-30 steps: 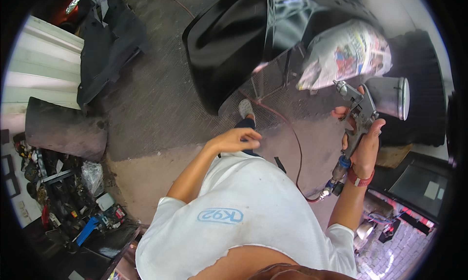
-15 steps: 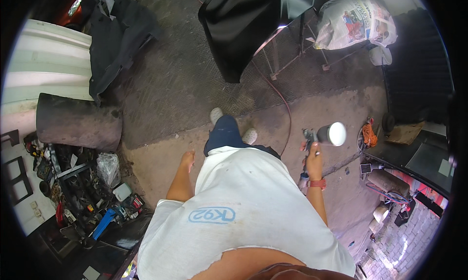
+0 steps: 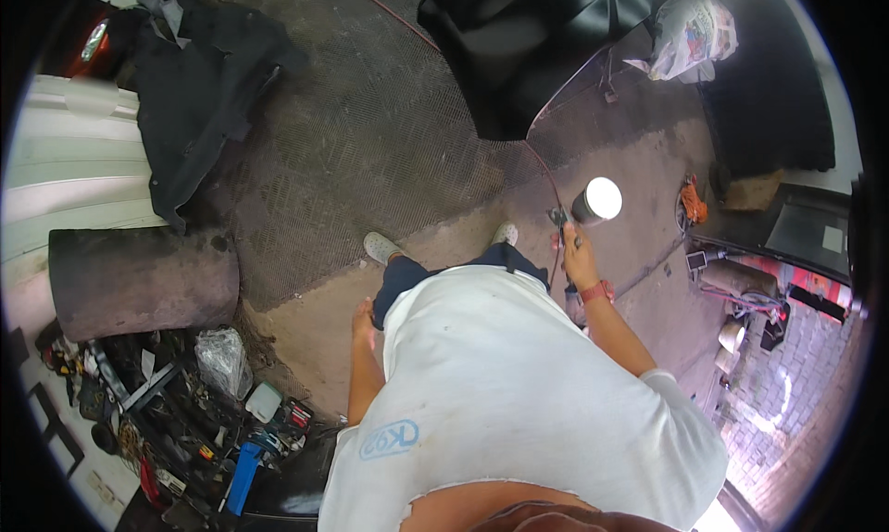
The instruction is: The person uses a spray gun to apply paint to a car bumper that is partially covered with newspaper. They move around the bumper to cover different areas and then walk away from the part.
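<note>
A glossy black, curved panel (image 3: 542, 55) spreads at one o'clock; dark blue fabric shorts (image 3: 398, 282) show at eight. At two to three o'clock sits a grey metal spray gun (image 3: 559, 217) with a round, white-topped cup (image 3: 600, 200), the right hand (image 3: 579, 256) gripping its handle. The left hand (image 3: 363, 323) hangs against the shorts; whether its fingers curl, I cannot tell.

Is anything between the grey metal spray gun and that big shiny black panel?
Nothing visible stands up between the grey metal spray gun in the right hand and the curved, glossy black panel. Just a thin reddish hose runs through that gap, seemingly along the dark floor.
</note>
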{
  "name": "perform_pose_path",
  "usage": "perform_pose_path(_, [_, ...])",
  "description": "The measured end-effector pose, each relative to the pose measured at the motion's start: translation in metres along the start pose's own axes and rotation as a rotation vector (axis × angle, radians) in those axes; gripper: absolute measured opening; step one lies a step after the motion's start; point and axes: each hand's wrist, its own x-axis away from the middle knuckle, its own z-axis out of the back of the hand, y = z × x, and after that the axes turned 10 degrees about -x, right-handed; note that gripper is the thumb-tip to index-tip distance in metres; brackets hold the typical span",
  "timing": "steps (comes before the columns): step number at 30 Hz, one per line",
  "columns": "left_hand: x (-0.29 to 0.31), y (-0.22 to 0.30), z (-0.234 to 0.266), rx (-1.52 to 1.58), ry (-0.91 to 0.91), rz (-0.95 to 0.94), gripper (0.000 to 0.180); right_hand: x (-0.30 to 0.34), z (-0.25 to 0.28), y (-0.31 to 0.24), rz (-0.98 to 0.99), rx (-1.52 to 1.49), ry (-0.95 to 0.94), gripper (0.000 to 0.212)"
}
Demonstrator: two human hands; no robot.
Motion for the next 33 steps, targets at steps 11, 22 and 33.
perform_pose_path(11, [-0.032, 0.077, 0.251, -0.124, 0.221, 0.290, 0.052, 0.022, -0.159, -0.084, -0.254, -0.194, 0.190, 0.066])
perform_pose_path(22, [-0.115, 0.286, 0.202, -0.259, 0.044, -0.036, 0.051, -0.053, -0.257, -0.091, -0.433, -0.220, 0.218, 0.066])
perform_pose_path(33, [-0.162, 0.533, 0.177, -0.650, 0.012, -0.156, 0.055, -0.175, -0.288, -0.239, 0.133, -0.054, 0.146, 0.059])
